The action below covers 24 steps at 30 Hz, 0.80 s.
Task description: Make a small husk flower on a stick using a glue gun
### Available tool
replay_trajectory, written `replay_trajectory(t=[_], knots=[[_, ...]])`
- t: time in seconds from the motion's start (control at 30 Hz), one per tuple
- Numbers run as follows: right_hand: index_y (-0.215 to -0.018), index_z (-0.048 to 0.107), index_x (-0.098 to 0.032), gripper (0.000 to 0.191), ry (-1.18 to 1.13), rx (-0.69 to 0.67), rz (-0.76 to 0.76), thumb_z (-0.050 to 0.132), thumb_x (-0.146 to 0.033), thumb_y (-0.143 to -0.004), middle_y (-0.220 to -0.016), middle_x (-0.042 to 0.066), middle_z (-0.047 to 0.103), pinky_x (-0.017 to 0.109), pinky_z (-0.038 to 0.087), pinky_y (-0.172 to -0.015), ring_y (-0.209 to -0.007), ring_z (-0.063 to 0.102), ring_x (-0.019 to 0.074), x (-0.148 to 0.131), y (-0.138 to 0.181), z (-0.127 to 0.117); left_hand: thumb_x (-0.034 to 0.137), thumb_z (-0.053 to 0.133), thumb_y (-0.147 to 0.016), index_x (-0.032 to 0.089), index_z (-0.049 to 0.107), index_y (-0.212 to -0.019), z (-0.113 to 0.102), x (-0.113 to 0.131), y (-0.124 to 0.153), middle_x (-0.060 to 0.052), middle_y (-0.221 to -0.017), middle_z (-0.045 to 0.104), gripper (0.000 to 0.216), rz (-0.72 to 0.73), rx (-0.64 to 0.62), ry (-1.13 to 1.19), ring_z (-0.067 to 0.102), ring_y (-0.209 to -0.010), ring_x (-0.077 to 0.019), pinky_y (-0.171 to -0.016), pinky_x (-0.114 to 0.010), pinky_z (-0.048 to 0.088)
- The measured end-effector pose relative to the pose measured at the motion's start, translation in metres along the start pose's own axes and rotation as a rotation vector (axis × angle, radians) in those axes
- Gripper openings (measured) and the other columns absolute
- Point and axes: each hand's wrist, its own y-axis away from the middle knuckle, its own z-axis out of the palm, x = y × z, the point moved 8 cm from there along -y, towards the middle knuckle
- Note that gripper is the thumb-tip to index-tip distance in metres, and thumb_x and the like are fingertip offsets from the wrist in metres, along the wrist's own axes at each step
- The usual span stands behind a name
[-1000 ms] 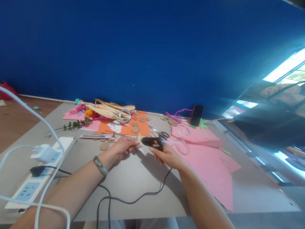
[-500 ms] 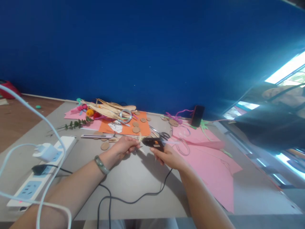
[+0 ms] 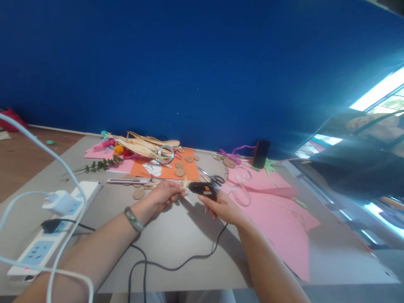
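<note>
My right hand [image 3: 221,207] is closed around a black glue gun [image 3: 202,188] with an orange trigger, its nozzle pointing left. My left hand [image 3: 164,193] pinches a small straw-coloured piece [image 3: 185,183] right at the gun's tip. A green bangle [image 3: 131,219] sits on my left wrist. The gun's black cable [image 3: 176,266] runs back across the grey table [image 3: 176,235] toward me.
A white power strip [image 3: 47,235] with a plugged charger and white cables lies at left. Behind the hands are orange paper [image 3: 189,170] with cardboard discs, a straw bundle [image 3: 142,145], a utility knife [image 3: 126,181], scissors [image 3: 214,178] and a black phone [image 3: 261,153]. Pink sheets [image 3: 284,214] cover the right.
</note>
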Motion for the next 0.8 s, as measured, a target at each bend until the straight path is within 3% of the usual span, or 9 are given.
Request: replay_trajectory(t=[0.8], knots=[[-0.079,0.053,-0.018,0.031,-0.043,0.003,-0.005,0.056,-0.048,-0.086,-0.050,-0.005,0.050,0.021,0.036,-0.038,-0.037,0.046,0.0093,0.0004,0.0006,0.0012,0.034,0.077,-0.063,0.011,0.066,-0.071,0.0000,-0.0004,-0.0013,-0.004,-0.069,0.068,0.027,0.032,-0.026,-0.003,0.038,-0.037,-0.0008,-0.033,-0.017,0.017]])
